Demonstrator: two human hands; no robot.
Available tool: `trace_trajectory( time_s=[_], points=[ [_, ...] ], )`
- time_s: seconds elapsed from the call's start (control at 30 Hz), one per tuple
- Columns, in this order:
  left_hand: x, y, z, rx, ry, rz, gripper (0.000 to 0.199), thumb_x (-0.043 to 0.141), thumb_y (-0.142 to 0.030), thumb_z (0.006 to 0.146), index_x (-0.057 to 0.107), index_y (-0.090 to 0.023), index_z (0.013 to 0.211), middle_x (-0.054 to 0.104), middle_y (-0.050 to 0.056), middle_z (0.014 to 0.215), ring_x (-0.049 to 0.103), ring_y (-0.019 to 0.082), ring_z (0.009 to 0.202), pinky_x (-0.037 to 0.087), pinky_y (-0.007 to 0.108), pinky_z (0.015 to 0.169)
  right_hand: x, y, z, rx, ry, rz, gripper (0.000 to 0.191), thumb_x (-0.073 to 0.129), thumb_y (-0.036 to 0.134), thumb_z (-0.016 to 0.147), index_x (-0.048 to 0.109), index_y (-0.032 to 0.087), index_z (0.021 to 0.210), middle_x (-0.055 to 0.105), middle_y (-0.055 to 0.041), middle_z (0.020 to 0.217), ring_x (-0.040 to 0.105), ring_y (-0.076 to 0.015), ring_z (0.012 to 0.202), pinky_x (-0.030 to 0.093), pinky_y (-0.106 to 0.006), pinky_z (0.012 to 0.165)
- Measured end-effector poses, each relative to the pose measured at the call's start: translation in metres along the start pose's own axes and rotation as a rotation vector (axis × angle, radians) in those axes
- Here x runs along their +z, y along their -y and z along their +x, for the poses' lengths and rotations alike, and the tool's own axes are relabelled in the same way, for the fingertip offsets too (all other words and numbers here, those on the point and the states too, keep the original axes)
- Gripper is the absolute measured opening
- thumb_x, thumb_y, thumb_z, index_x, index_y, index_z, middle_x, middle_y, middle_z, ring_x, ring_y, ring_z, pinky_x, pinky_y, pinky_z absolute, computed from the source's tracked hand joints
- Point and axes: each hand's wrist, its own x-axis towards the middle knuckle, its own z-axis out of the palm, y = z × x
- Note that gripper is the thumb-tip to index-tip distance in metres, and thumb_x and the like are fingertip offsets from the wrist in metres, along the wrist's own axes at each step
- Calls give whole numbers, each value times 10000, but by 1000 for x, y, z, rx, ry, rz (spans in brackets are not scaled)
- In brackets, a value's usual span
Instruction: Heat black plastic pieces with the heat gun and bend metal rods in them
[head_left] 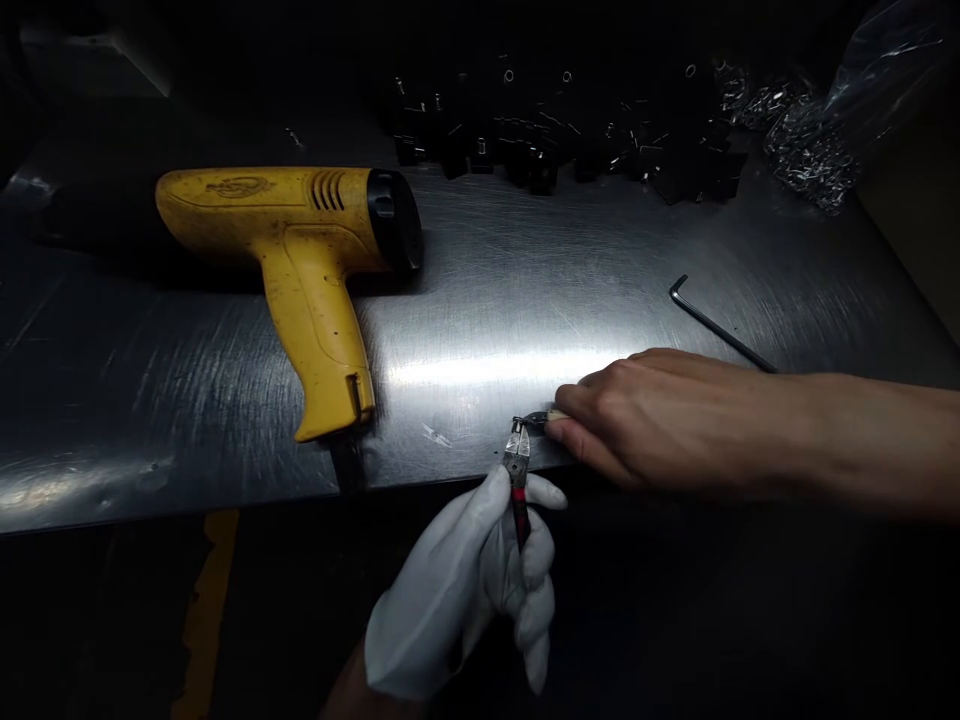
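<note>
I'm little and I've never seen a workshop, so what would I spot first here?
The big yellow heat gun lying on the left of the shiny steel table would catch your eye first. Near the table's front edge, a white-gloved hand grips red-and-black pliers. A bare hand reaches in from the right, pinching a small dark part at the pliers' tip.

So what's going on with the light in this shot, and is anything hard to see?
In the head view, a bright band of glare streaks across the brushed steel table, the yellow heat gun casts a dark shadow, and the black parts along the far edge fade into near-darkness, their details hard to make out.
</note>
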Motion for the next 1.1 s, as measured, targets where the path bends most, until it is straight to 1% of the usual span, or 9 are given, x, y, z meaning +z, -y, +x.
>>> trace_trajectory(
  time_s=[0.1,0.23,0.3,0.37,0.47,0.63,0.8,0.97,1.1],
  points=[
    [0,1,1,7,-20,-8,419,339,-544,1014,581,-209,1082,575,-8,680,539,138,458,539,345,439,-2,0,2,2,-22,171,405,343,355,1087,577,184,806,612,-2,687,521,-130,540,357,-270,534],
    [1,2,2,11,-11,3,413,360,-528,1012,601,-199,1077,569,-10,670,535,128,446,544,338,431,-3,-10,2,84,-103,159,380,401,406,1069,571,182,814,596,-7,678,503,-135,526,332,-282,515],
    [0,2,2,17,-10,-3,398,366,-516,1014,604,-206,1085,575,-8,672,541,131,450,549,339,430,-1,-16,2,37,-142,182,275,511,370,1027,572,184,835,597,6,694,505,-132,545,334,-282,532],
    [-1,1,2,17,-6,-22,392,365,-509,1017,609,-211,1090,582,-7,680,552,134,459,554,339,433,1,-20,3,-64,-183,231,145,597,266,971,570,184,855,602,24,722,516,-124,581,349,-272,567],
    [-3,-1,2,-11,13,-48,415,365,-520,1014,625,-204,1080,581,-8,675,560,130,446,559,338,430,3,-24,9,-182,-213,275,94,610,171,943,577,182,856,602,34,742,524,-116,611,357,-260,598],
    [-5,-7,1,-48,6,-29,429,394,-533,1003,639,-186,1059,585,-8,670,574,126,433,573,344,438,-2,-25,17,-226,-203,194,64,608,119,912,633,177,904,648,16,806,555,-131,662,345,-262,612],
    [-4,-8,3,-57,-7,-37,452,398,-560,992,631,-175,1035,581,-8,650,583,139,430,573,346,424,-9,-25,20,-174,-174,243,44,639,161,924,673,185,915,680,14,808,588,-144,672,376,-262,625],
    [-11,-12,2,-106,64,15,461,386,-562,995,630,-174,1045,579,-10,658,593,139,440,600,385,455,-13,-30,28,-441,-162,270,257,618,25,893,684,183,1084,703,-5,1046,641,-160,889,430,-261,747],
    [-15,-17,0,-117,76,55,461,376,-569,994,625,-184,1037,569,-18,656,567,130,417,598,390,438,-15,-34,35,-483,-84,269,248,618,63,935,681,195,1136,711,-16,1058,650,-171,901,441,-269,755]
  ],
)
